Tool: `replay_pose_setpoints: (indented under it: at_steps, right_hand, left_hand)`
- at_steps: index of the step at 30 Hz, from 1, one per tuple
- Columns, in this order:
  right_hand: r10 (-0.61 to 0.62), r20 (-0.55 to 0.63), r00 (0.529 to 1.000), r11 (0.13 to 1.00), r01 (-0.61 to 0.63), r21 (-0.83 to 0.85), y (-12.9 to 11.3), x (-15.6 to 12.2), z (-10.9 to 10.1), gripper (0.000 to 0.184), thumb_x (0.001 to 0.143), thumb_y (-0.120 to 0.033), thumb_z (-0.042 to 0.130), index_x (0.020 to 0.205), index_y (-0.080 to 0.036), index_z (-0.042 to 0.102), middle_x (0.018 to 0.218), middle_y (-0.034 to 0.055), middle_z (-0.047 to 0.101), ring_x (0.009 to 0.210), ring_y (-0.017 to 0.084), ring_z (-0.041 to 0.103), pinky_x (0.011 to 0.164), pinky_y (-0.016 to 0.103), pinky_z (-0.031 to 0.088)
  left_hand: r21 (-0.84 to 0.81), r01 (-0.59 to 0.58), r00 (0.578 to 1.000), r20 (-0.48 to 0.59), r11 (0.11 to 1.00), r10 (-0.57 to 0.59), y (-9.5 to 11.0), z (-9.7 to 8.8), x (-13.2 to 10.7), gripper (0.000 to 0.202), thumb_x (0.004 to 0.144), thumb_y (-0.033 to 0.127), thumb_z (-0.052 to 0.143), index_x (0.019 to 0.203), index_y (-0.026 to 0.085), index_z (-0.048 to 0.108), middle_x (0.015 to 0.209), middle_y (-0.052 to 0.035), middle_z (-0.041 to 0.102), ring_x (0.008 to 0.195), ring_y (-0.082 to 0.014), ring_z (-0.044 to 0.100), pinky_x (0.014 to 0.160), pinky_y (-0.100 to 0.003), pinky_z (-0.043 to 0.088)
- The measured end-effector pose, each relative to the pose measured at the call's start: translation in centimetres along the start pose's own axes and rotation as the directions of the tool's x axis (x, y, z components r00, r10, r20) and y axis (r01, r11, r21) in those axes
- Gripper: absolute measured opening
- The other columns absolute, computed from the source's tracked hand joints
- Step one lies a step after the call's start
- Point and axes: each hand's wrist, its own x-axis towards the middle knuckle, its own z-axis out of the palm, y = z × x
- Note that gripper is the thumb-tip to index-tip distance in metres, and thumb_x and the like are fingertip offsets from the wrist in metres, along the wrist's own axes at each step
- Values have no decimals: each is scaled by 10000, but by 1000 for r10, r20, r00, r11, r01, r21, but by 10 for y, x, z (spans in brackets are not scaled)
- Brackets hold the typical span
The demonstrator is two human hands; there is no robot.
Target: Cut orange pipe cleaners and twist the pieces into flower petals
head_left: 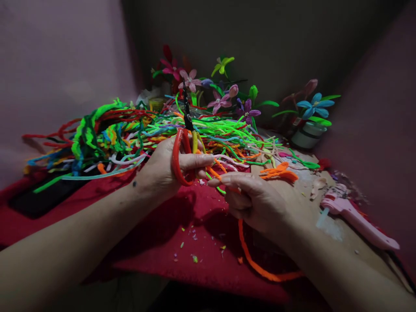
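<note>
My left hand (pixel 169 162) is closed around scissors (pixel 182 158) with red and yellow handles, their dark tips pointing up and away. Its thumb and fingers also meet near the upper part of an orange pipe cleaner (pixel 256 264). Closed on that same pipe cleaner is my right hand (pixel 256 195), just right of the left one. Below the right hand the strand hangs in a loose curve and passes behind my right forearm. A bundle of short orange pieces (pixel 279 172) lies just beyond the right hand.
A large heap of coloured pipe cleaners (pixel 208 134) spreads behind my hands. Pipe-cleaner flowers (pixel 221 102) stand at the back, and a blue one (pixel 315 106) by a jar (pixel 308 135). A pink glue gun (pixel 357 216) lies right. Scraps dot the red cloth (pixel 156 255).
</note>
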Motion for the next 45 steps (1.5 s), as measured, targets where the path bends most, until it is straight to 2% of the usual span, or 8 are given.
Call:
replay_pose_setpoints:
  at_steps: [13, 18, 26, 32, 35, 40, 43, 45]
  right_hand:
    - [95, -43, 995, 995, -96, -24, 2, 2, 1, 97, 693, -236, 621, 662, -155, 665, 365, -111, 207, 351, 38, 103, 359, 221, 81]
    - [3, -113, 994, 960, -35, -279, -2, -2, 8, 108, 669, -207, 589, 632, -135, 660, 357, -92, 273, 348, 37, 185, 357, 215, 110]
    - [-38, -74, 997, 995, 31, -97, 2, 4, 1, 131, 678, -266, 670, 704, -139, 690, 504, -19, 544, 402, 62, 397, 415, 215, 311]
    - [-159, -137, 978, 957, 118, -264, 1, 3, 2, 139, 679, -274, 693, 635, -146, 663, 495, -27, 521, 422, 49, 307, 420, 222, 201]
    - [-424, -132, 896, 721, 246, -648, 3, -3, 6, 136, 757, -222, 596, 656, -158, 660, 549, -5, 549, 500, 87, 408, 494, 241, 302]
    - [-656, 230, 719, -64, 250, -966, 13, -9, 5, 198, 758, -69, 475, 654, -151, 621, 584, 29, 554, 535, 112, 444, 543, 261, 311]
    - [-623, 330, 709, -281, 191, -941, 17, -7, 2, 212, 745, -38, 451, 643, -140, 607, 588, 47, 548, 528, 120, 432, 519, 270, 272]
    - [-617, 337, 712, -290, 193, -937, 17, -6, 1, 218, 752, -45, 448, 638, -145, 605, 581, 46, 549, 523, 121, 430, 516, 268, 272]
  left_hand:
    - [56, -74, 995, 65, 996, 71, 4, 2, -6, 158, 687, 215, 675, 664, 154, 531, 567, 34, 538, 479, -67, 485, 447, -196, 354]
    - [172, -76, 997, 9, 982, 76, 6, 4, -7, 207, 650, 188, 695, 578, 173, 502, 486, 39, 511, 430, -80, 460, 428, -223, 335]
    - [147, -50, 999, -10, 988, 53, 6, 1, -2, 196, 649, 218, 720, 623, 171, 531, 534, 27, 552, 455, -78, 465, 431, -218, 322]
    - [88, -41, 998, -44, 995, 45, 7, 3, -2, 272, 597, 166, 743, 578, 177, 472, 488, 52, 500, 418, -63, 434, 412, -209, 305]
    - [-16, -2, 1000, -27, 1000, 1, -1, 2, -2, 259, 604, 173, 733, 586, 176, 475, 483, 57, 482, 403, -57, 415, 402, -204, 292]
    - [-154, 86, 995, 64, 984, -77, -16, -2, 1, 213, 651, 172, 677, 554, 169, 488, 455, 41, 467, 384, -52, 383, 384, -206, 244]
    - [-180, 94, 993, 83, 979, -80, -19, -3, 2, 225, 650, 162, 673, 526, 167, 486, 441, 40, 451, 382, -51, 372, 383, -209, 229]
    - [-156, 92, 994, 69, 984, -82, -19, -4, 2, 233, 648, 166, 677, 512, 166, 488, 433, 39, 451, 379, -53, 373, 383, -211, 236]
